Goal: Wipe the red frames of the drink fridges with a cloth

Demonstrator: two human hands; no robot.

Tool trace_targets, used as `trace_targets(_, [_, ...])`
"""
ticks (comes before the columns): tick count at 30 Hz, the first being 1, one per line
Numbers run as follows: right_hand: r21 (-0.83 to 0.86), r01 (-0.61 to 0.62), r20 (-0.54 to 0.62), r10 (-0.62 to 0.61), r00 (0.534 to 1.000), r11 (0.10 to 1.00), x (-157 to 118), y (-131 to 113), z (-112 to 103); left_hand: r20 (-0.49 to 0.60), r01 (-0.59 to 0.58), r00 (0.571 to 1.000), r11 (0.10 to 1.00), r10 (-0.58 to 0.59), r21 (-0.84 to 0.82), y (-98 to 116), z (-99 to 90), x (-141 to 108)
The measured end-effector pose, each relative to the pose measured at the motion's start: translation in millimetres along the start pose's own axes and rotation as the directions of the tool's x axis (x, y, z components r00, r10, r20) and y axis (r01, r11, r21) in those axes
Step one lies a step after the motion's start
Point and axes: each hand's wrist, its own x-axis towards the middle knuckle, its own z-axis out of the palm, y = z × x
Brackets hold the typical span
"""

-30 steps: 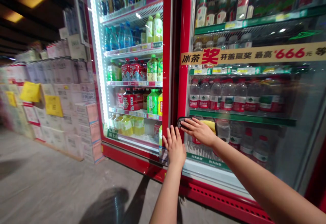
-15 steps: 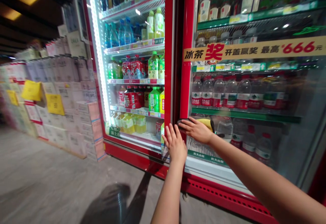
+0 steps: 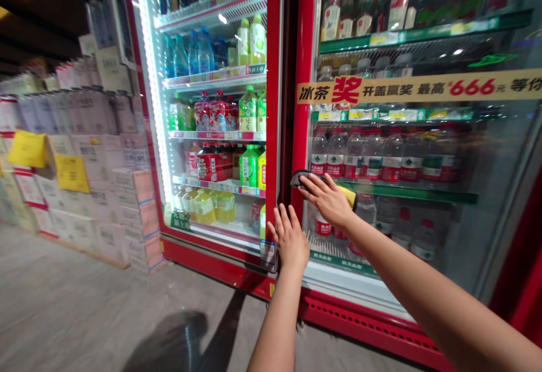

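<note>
My right hand [image 3: 329,198] presses a folded grey-and-yellow cloth [image 3: 301,179] against the red door frame [image 3: 301,135] and glass of the right drinks fridge. The cloth's grey end sticks out past my fingertips, and a yellow part [image 3: 349,196] shows behind the hand; the rest is covered by it. Lower and to the left, my left hand [image 3: 289,242] has its fingers spread, with nothing held. It is in front of the gap between the two fridges, near the left fridge's red edge [image 3: 273,135]; whether it touches anything I cannot tell.
Bottles of water [image 3: 368,154] stand on shelves behind the right glass door. A beige banner [image 3: 415,87] crosses that glass. In the lit left fridge are coloured drink bottles [image 3: 249,106]. Stacked cartons [image 3: 101,202] line the left side, above a grey concrete floor [image 3: 76,298].
My right hand and the cloth have moved a little up along the red door frame. My left hand stays spread in nearly the same place. The view has shifted slightly to the right.
</note>
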Motion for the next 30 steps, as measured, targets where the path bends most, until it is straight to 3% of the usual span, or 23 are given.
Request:
trace_targets(2, [-0.018, -0.155, -0.044, 0.154, 0.987, 0.988, -11.8, 1.1, -6.0, -0.003, -0.015, 1.0, 1.0, 0.015, -0.007, 2.5, -1.4, -0.2])
trace_targets(4, [-0.023, -0.221, -0.058, 0.219, 0.974, 0.975, -29.1, -6.4, -4.2, -0.009, -0.024, 1.0, 1.0, 0.024, -0.013, 3.7, -2.6, -0.3])
trace_targets(8, [0.0, -0.078, 0.012, 0.078, 0.997, 0.997, -46.0, -18.6, 5.5, -0.01, -0.023, 1.0, 1.0, 0.023, -0.017, 8.3, -2.2, -0.3])
trace_targets(10, [0.009, -0.021, 0.031, 0.021, 0.999, 1.0, -40.9, -9.5, 1.8, -0.005, -0.041, 0.999, 0.999, 0.041, -0.019, 13.4, -0.4, -0.9])
trace_targets(12, [0.004, -0.043, 0.011, 0.043, 0.999, 0.999, -37.7, 8.0, -7.7, -0.001, -0.068, 0.998, 0.997, 0.068, -0.021, 19.7, 1.7, -1.9])
trace_targets(15, [-0.033, -0.234, -0.071, 0.231, 0.97, 0.972, -54.3, 29.5, -20.4, 0.01, -0.096, 0.995, 0.995, 0.097, -0.03, 28.5, 4.3, -3.7])
trace_targets(18, [-0.069, -0.413, -0.142, 0.401, 0.905, 0.908, -88.6, 29.3, -20.6, 0.018, -0.117, 0.993, 0.992, 0.118, -0.052, 36.2, 6.2, -5.9])
trace_targets(20, [-0.082, -0.333, -0.098, 0.325, 0.941, 0.939, -104.8, 23.6, -17.4, 0.015, -0.13, 0.991, 0.989, 0.132, -0.07, 42.2, 7.9, -7.5])
trace_targets(22, [-0.073, -0.152, -0.009, 0.152, 0.988, 0.986, -108.5, 24.0, -18.1, 0.016, -0.148, 0.989, 0.985, 0.15, -0.085, 49.9, 9.8, -8.9])
trace_targets(24, [-0.064, -0.063, 0.033, 0.065, 0.997, 0.996, -103.9, 35.9, -25.0, 0.022, -0.169, 0.985, 0.981, 0.172, -0.095, 58.6, 12.0, -10.3])
trace_targets(27, [-0.106, -0.222, -0.051, 0.217, 0.975, 0.969, -104.5, 66.6, -40.3, 0.032, -0.196, 0.979, 0.975, 0.2, -0.101, 70.3, 15.1, -11.8])
trace_targets(30, [-0.127, -0.456, -0.223, 0.422, 0.878, 0.881, -128.5, 84.0, -46.2, 0.045, -0.211, 0.975, 0.973, 0.216, -0.098, 78.8, 17.8, -13.0])
